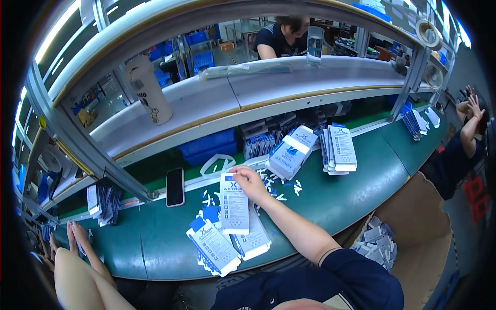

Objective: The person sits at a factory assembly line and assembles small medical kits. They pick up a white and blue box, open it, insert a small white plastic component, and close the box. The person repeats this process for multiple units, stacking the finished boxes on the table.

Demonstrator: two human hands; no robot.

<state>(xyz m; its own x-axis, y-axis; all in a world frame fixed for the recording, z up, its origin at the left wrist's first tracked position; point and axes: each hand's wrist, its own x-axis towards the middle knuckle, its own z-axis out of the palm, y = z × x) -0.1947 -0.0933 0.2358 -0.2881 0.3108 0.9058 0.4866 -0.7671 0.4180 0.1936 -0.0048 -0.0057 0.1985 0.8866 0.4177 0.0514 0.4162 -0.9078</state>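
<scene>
My right hand (251, 186) pinches the top edge of a flat white-and-blue carton (235, 209), fingers closed on it. The carton hangs upright over a loose pile of similar flat cartons (214, 245) near the table's front edge. Part of another flat carton (256, 241) shows beneath it on the right. Small white and blue scraps (268, 181) are scattered behind and beside my hand. I cannot see my left hand. Just beyond my right hand stands a carton stack (292, 152) with a white band round it, beside a second carton stack (342, 150).
A black phone (175, 187) and a white strap loop (218, 164) lie left of my hand on the green table (155, 232). A blue bin (209, 147) sits under the shelf (196, 101). At right stands a cardboard box (423, 222) holding scraps. A co-worker's hands (77, 233) are at left.
</scene>
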